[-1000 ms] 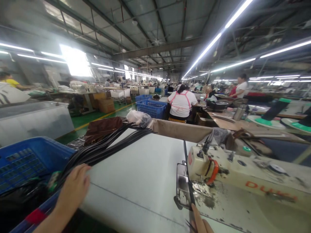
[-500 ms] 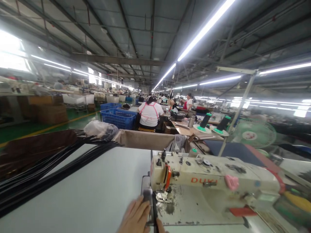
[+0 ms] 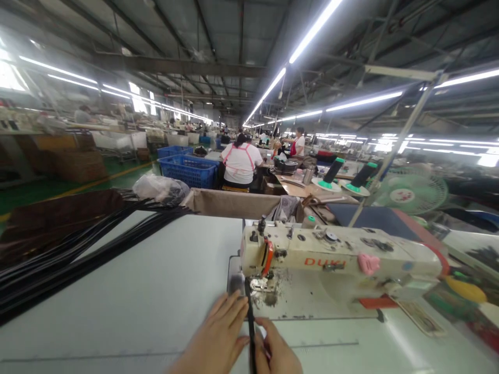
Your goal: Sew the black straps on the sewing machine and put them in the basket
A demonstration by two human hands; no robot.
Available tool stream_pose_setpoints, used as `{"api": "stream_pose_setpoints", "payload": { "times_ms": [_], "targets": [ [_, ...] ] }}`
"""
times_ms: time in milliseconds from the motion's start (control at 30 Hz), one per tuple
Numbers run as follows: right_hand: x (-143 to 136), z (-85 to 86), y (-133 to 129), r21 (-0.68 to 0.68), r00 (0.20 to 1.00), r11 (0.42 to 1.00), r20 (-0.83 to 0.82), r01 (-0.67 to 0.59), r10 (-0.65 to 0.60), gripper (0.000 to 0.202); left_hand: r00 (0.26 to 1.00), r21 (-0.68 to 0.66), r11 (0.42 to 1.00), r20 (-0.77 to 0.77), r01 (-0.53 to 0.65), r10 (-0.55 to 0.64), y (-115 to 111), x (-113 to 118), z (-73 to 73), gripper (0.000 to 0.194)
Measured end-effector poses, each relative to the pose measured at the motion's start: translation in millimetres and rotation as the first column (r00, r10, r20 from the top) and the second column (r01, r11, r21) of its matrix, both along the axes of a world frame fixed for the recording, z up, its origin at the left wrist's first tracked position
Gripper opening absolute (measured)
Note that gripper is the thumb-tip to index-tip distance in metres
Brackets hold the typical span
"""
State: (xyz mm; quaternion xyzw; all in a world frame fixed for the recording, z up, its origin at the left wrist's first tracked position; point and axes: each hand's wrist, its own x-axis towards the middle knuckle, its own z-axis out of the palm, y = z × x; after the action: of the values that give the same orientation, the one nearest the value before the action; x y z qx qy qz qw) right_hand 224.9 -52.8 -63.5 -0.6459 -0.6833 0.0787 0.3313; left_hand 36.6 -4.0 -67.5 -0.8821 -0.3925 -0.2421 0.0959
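A narrow black strip (image 3: 251,317) runs from the bottom edge of the view up to the needle area of a cream sewing machine (image 3: 312,249). My left hand (image 3: 220,332) lies along the strip's left side, palm down, fingers stretched forward just short of the presser foot (image 3: 260,283). To the right of the strip, my right hand (image 3: 275,348) has its thumb and fingers closed at the strip's edge. A pile of long black strips (image 3: 97,244) spreads across the table's left side.
Behind the table (image 3: 163,280) is a beige fabric-lined bin (image 3: 234,203). Blue crates (image 3: 189,170) and a seated person (image 3: 240,160) are beyond it. Thread cones (image 3: 331,174), a slanted pole and a green fan (image 3: 413,191) stand right.
The camera view has tilted down, so the machine and table appear higher. More of both hands shows, and the right hand is now plainly visible beside the strip.
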Motion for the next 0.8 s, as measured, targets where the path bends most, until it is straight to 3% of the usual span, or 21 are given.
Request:
{"api": "stream_pose_setpoints", "payload": {
  "times_ms": [133, 267, 800],
  "targets": [
    [5.8, 21.2, -5.9, -0.028, 0.982, 0.995, -0.166, -0.101, 0.095, 0.03, 1.0, -0.106, 0.994, -0.015, -0.024, 0.023, -11.0, 0.1, 17.5, 0.061],
    [4.7, 39.7, -7.9, -0.038, 0.973, 0.99, -0.191, -0.139, 0.129, 0.027, 1.0, -0.138, 0.99, -0.004, -0.013, 0.013, -11.8, -1.6, 21.0, 0.063],
    [4.8, 37.6, -9.1, -0.071, 0.961, 0.986, -0.242, -0.153, 0.132, 0.022, 1.0, -0.161, 0.987, -0.007, -0.004, 0.003, -12.0, -1.5, 20.6, 0.068]
  ]
}}
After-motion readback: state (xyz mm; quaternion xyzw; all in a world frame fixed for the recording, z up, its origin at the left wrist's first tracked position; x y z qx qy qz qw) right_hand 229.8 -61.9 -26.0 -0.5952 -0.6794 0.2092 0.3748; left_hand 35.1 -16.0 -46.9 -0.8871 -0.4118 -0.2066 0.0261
